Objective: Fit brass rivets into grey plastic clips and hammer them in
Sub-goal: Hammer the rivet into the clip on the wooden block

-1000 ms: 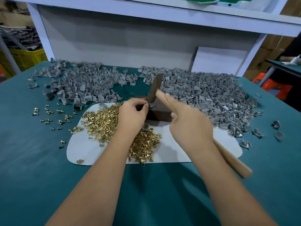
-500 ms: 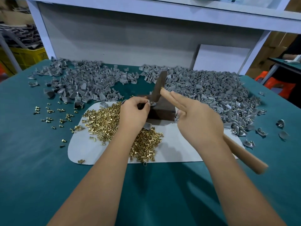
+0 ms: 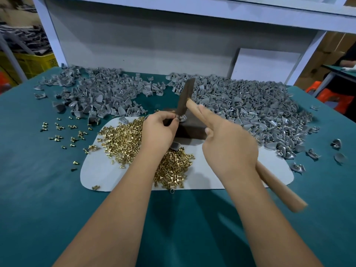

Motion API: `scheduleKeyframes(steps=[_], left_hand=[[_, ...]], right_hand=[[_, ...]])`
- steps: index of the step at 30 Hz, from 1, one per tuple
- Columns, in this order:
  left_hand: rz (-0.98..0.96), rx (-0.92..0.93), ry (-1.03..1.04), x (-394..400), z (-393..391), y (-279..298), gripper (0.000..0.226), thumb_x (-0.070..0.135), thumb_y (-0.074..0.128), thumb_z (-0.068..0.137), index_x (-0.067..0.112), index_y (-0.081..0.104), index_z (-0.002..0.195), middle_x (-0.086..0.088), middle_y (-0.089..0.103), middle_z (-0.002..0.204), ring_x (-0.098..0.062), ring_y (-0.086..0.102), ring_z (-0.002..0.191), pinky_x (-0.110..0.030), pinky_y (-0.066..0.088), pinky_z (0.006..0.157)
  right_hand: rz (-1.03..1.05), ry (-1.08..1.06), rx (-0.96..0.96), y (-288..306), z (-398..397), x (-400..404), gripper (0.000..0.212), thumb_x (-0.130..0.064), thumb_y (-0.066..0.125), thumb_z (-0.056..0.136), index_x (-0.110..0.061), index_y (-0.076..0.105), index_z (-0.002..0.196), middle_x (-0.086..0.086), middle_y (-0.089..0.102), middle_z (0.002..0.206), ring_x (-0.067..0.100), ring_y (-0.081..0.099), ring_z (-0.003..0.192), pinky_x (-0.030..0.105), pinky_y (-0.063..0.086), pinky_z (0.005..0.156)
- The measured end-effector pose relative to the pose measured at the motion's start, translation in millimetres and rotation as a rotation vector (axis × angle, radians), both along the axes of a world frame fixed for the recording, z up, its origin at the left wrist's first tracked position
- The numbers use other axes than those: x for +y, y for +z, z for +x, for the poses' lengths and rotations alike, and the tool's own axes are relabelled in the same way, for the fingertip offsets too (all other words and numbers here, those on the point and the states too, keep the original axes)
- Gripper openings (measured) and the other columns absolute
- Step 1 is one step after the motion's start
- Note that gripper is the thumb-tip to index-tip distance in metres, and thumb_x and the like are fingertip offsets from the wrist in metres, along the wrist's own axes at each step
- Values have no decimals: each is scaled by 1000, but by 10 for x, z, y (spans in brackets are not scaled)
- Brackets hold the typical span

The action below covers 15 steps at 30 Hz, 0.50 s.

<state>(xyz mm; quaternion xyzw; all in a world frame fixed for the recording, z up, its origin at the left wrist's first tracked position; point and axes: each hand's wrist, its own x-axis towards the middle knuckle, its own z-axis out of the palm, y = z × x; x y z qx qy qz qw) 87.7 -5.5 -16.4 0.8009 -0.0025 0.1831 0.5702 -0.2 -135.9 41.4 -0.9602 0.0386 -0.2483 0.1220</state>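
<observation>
My left hand pinches a grey plastic clip with a rivet on top of a dark block. My right hand grips a wooden-handled hammer, forefinger stretched along the handle. The dark hammer head stands right over the clip. A heap of brass rivets lies on a white mat under my left wrist. One more grey clip lies by my left palm.
Grey clips lie in a big heap at the back right and a looser one at the back left. Loose rivets dot the green table. A white shelf frame stands behind. A yellow crate is far left.
The hammer head has come down from a raised tilt to just above the clip on the block. My left hand has stayed on the clip.
</observation>
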Motion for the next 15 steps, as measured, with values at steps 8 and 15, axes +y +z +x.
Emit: scheduleKeyframes(steps=[8, 15], left_hand=[[46, -23, 11, 1, 4, -3, 14, 20, 66, 91, 14, 75, 100, 4, 70, 111, -12, 62, 103, -22, 46, 91], [26, 19, -12, -1, -2, 24, 13, 22, 64, 92, 17, 75, 97, 5, 68, 112, -13, 60, 104, -26, 45, 93]], right_hand=[[23, 24, 37, 10, 41, -20, 75, -13, 53, 87, -62, 25, 136, -6, 60, 80, 21, 47, 64, 20, 17, 45], [35, -91, -98, -150, 120, -209, 72, -11, 52, 92, -56, 23, 141, 1, 41, 81, 10, 31, 48, 22, 16, 42]])
